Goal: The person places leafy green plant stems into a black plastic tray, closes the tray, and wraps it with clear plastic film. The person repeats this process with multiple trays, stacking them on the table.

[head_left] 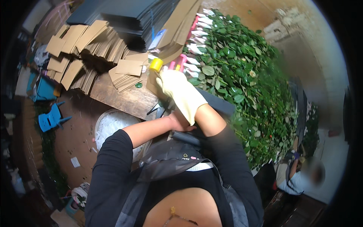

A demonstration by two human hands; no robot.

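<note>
My right hand (174,81), in a cream rubber glove, reaches over the corner of the wooden bench. Its fingers are curled beside a yellow cylinder (155,64); what they hold, if anything, is hidden. Beneath the gloved forearm crosses my bare left hand (183,123), near the glove's cuff, its fingers mostly covered. A dark, pointed tool (154,109) lies by the bench edge next to it. Beyond the glove are a pink object (180,62) and a row of white-covered flower heads (194,49), attached to a large heap of green leafy stems (242,72).
Stacks of cut cardboard (85,41) and dark sheets (128,19) fill the far left of the wooden bench (121,94). Below it stands a round bin of white scraps (113,128). A small blue stool (51,118) is on the floor; another person (298,174) sits at right.
</note>
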